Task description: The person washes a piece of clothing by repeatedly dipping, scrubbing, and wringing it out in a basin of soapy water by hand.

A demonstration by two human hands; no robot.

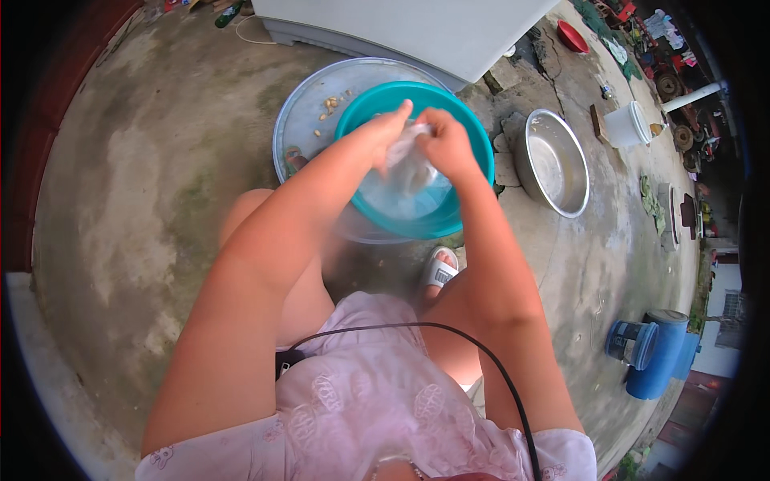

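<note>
A teal plastic basin [478,129] with soapy-looking water [385,195] stands before me. Over it, my left hand [388,132] and my right hand [446,141] are both on a wet whitish cloth [415,156], which is bunched between them and blurred. My right fingers are closed on its upper edge. The left hand presses against its left side with the thumb pointing up. The lower end of the cloth hangs near the water; whether it touches is too blurred to tell. Under the basin lies a wide round tray [301,114], with several small tan pieces [329,105] on it.
A metal basin [553,162] sits on the concrete to the right, near a white bucket [627,125]. A large white appliance-like box [397,30] stands just beyond the tray. Farther right are a blue bucket [631,344] and a blue barrel [659,361]. A black cable [421,324] crosses my front.
</note>
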